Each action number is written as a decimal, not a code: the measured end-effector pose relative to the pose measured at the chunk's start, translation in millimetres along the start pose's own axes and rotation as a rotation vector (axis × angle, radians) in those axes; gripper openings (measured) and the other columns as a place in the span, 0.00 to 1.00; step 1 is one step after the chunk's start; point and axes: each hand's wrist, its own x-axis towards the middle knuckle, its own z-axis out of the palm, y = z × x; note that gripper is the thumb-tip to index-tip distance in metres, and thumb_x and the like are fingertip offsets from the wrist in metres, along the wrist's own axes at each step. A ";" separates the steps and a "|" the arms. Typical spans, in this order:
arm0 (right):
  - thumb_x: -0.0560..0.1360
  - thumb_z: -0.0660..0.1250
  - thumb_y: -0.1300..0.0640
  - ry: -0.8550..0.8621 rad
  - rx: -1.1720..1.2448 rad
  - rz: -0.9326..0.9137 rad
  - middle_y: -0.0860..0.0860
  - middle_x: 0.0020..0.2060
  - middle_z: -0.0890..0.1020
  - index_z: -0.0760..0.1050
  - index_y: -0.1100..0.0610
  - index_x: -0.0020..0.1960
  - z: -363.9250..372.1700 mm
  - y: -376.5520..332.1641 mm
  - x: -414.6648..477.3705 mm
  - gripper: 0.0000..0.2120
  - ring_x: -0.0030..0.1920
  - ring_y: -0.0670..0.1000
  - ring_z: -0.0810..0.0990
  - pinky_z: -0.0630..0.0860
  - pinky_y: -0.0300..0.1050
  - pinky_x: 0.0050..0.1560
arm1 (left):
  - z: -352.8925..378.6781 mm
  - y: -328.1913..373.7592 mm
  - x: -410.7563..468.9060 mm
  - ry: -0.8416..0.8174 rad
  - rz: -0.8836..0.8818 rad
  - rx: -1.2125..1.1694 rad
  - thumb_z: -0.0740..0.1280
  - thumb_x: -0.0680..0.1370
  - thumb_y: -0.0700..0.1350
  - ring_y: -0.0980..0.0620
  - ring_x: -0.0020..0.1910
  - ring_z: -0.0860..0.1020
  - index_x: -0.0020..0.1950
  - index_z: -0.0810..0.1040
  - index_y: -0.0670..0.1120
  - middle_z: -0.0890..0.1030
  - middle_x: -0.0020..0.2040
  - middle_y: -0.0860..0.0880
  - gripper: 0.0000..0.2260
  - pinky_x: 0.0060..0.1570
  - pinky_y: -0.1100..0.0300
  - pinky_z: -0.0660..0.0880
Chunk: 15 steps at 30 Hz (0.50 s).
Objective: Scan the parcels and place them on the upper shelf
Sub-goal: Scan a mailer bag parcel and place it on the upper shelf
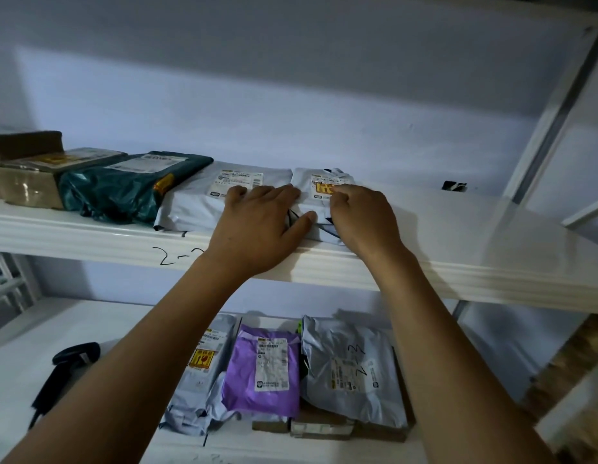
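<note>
Your left hand [257, 226] lies flat and released at the upper shelf [491, 236], fingers over the grey parcel [190, 205], thumb touching the small white parcel [302, 178]. Your right hand [361, 216] covers that parcel, fingers bent; whether it grips, I cannot tell.

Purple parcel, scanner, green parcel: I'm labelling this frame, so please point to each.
purple parcel [270, 365], head view, on its white label.
scanner [61, 373], head view, on its black handle.
green parcel [116, 192], head view, on its crinkled plastic front.
</note>
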 end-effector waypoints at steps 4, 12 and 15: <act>0.82 0.54 0.56 0.015 0.008 0.003 0.57 0.59 0.83 0.82 0.57 0.55 2.3 1.0 0.2 0.18 0.55 0.58 0.79 0.77 0.49 0.55 | 1.7 0.1 -0.4 0.014 0.002 0.002 0.50 0.81 0.65 0.45 0.65 0.77 0.71 0.75 0.48 0.82 0.64 0.49 0.29 0.66 0.44 0.67; 0.82 0.53 0.56 0.023 0.050 0.024 0.55 0.62 0.82 0.82 0.55 0.60 3.1 0.1 -1.4 0.19 0.58 0.57 0.79 0.75 0.46 0.56 | 1.0 0.8 -1.4 0.015 0.000 -0.008 0.51 0.81 0.65 0.45 0.66 0.77 0.71 0.75 0.48 0.81 0.65 0.49 0.28 0.67 0.44 0.66; 0.82 0.53 0.56 0.014 0.066 0.034 0.55 0.64 0.81 0.82 0.54 0.62 1.9 -0.6 -2.4 0.19 0.61 0.57 0.78 0.74 0.47 0.59 | 1.1 0.5 -2.1 0.010 -0.001 -0.007 0.51 0.81 0.64 0.45 0.66 0.77 0.71 0.74 0.48 0.81 0.66 0.50 0.28 0.67 0.44 0.66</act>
